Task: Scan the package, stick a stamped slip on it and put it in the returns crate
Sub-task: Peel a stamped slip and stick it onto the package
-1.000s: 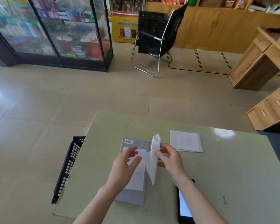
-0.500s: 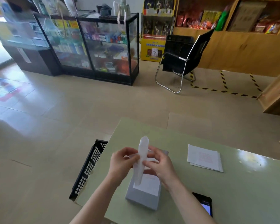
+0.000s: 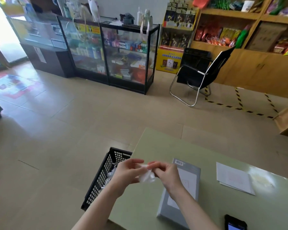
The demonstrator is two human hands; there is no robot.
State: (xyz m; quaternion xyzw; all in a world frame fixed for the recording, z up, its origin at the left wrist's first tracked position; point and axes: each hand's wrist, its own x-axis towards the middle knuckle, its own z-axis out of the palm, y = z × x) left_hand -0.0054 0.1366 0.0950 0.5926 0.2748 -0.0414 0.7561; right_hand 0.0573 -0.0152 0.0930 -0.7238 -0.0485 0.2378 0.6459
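A grey package (image 3: 189, 183) lies flat on the green table (image 3: 239, 211), a barcode at its far end and a white slip stuck on its top. My left hand (image 3: 126, 173) and my right hand (image 3: 166, 173) are held together above the table's left edge, both pinching a crumpled white paper backing (image 3: 146, 177). A black perforated crate (image 3: 105, 176) stands on the floor left of the table, below my left hand, with crumpled white paper inside it.
A stack of white slips (image 3: 233, 178) lies on the table right of the package. A black phone (image 3: 234, 224) sits at the near table edge. Further off stand a black chair (image 3: 199, 72), glass display cases (image 3: 116, 53) and wooden shelves (image 3: 256, 52).
The long white backing strip has been peeled off the slip and crumpled into a ball between both hands. The hands have shifted left toward the crate. The view has tilted up.
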